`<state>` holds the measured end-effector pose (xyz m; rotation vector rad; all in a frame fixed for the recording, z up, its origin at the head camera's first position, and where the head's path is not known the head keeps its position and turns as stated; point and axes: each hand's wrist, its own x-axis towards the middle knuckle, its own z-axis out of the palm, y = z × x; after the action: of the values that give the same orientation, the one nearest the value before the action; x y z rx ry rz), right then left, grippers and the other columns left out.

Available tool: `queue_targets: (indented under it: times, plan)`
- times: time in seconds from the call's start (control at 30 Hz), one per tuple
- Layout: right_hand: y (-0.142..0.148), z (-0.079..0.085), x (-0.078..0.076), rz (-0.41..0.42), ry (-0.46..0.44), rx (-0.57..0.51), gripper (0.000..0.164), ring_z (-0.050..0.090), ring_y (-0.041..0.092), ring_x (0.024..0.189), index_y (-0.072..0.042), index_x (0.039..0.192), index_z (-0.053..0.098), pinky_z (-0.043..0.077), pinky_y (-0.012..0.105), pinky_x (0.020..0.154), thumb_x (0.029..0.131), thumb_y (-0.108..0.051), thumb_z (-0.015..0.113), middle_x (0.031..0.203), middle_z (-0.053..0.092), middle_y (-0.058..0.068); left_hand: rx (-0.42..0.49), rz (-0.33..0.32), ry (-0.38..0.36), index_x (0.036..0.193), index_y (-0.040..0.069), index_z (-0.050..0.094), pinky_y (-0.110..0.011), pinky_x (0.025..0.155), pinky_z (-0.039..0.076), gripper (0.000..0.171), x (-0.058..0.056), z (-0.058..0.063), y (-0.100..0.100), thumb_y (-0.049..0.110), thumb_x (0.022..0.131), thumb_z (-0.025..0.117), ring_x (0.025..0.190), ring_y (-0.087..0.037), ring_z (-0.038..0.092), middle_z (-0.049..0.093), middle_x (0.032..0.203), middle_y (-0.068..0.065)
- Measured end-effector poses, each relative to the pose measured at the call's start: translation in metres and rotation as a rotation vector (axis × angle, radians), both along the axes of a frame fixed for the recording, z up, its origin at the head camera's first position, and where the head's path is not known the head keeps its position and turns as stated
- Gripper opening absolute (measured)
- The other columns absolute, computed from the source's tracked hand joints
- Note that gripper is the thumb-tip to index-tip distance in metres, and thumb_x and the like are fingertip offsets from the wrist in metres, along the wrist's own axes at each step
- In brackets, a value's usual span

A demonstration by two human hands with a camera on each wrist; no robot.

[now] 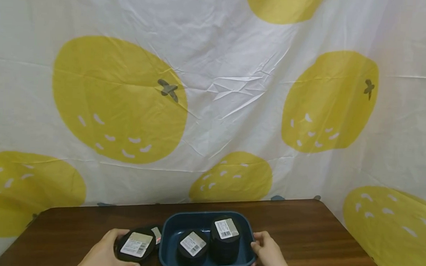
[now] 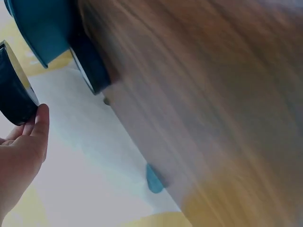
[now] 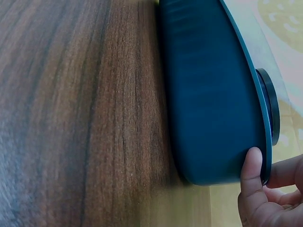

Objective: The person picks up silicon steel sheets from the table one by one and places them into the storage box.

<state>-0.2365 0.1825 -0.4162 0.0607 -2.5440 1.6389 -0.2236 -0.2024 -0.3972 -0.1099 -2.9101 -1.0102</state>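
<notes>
My left hand (image 1: pixel 104 252) grips a round black container (image 1: pixel 135 246) with a white label on its top, raised off the table left of the blue tray. In the left wrist view the fingers of the left hand (image 2: pixel 26 146) hold the container (image 2: pixel 16 87) by its side. Behind it another labelled black container (image 1: pixel 156 235) stands on the table against the tray. My right hand (image 1: pixel 270 252) pinches the right rim of the blue tray (image 1: pixel 181 215). Inside the tray are a low black container (image 1: pixel 192 245) and a taller black stack (image 1: pixel 225 244), both with labels on top.
The tray rests on a dark brown wooden table (image 1: pixel 312 232). A white cloth with yellow fruit prints (image 1: pixel 231 122) hangs behind the table and along its sides. The tray's outer wall (image 3: pixel 213 104) fills much of the right wrist view.
</notes>
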Motion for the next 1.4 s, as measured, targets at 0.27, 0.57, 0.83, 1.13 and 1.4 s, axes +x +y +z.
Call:
queue_targets:
  times: [0.27, 0.57, 0.83, 1.13, 1.4]
  plan:
    - [0.001, 0.001, 0.001, -0.016, -0.002, -0.008, 0.028, 0.050, 0.017, 0.043, 0.013, 0.106, 0.043, 0.048, 0.036, 0.043, 0.081, 0.001, 0.050, 0.076, 0.048, 0.010, 0.076, -0.047, 0.080, 0.113, 0.003, 0.045, -0.033, 0.073, 0.042, 0.090, -0.002, 0.013, 0.029, 0.042, 0.042, 0.082, 0.082, -0.015, 0.050, 0.050, 0.102, -0.006]
    - [-0.001, 0.000, 0.002, -0.005, 0.001, -0.011, 0.028, 0.050, 0.016, 0.043, 0.013, 0.106, 0.043, 0.048, 0.035, 0.043, 0.081, 0.001, 0.050, 0.075, 0.048, 0.009, 0.160, -0.123, 0.113, 0.112, 0.002, 0.046, -0.029, 0.070, 0.044, 0.086, -0.008, 0.017, 0.062, 0.038, 0.043, 0.083, 0.081, -0.014, 0.053, 0.051, 0.100, -0.006]
    - [-0.001, 0.001, 0.002, -0.006, 0.006, -0.005, 0.028, 0.050, 0.016, 0.041, 0.013, 0.105, 0.045, 0.048, 0.035, 0.043, 0.081, 0.000, 0.051, 0.072, 0.048, 0.007, 0.086, -0.162, 0.126, 0.111, 0.000, 0.048, -0.036, 0.074, 0.043, 0.088, -0.017, 0.014, 0.086, 0.043, 0.041, 0.081, 0.082, -0.016, 0.050, 0.051, 0.102, -0.007]
    - [-0.001, 0.001, 0.002, -0.009, 0.012, -0.004, 0.027, 0.049, 0.015, 0.041, 0.012, 0.104, 0.045, 0.048, 0.035, 0.042, 0.080, 0.000, 0.051, 0.075, 0.046, 0.008, 0.041, -0.161, 0.110, 0.112, 0.002, 0.048, -0.040, 0.073, 0.043, 0.091, -0.024, 0.013, 0.100, 0.051, 0.042, 0.078, 0.084, -0.019, 0.051, 0.051, 0.106, -0.010]
    - [-0.002, 0.001, 0.001, -0.017, 0.017, -0.011, 0.027, 0.048, 0.014, 0.043, 0.012, 0.104, 0.045, 0.047, 0.034, 0.040, 0.080, 0.001, 0.051, 0.076, 0.045, 0.008, 0.037, -0.199, 0.116, 0.110, -0.002, 0.047, -0.040, 0.073, 0.045, 0.090, -0.032, 0.005, 0.108, 0.047, 0.042, 0.080, 0.082, -0.020, 0.052, 0.051, 0.102, -0.012]
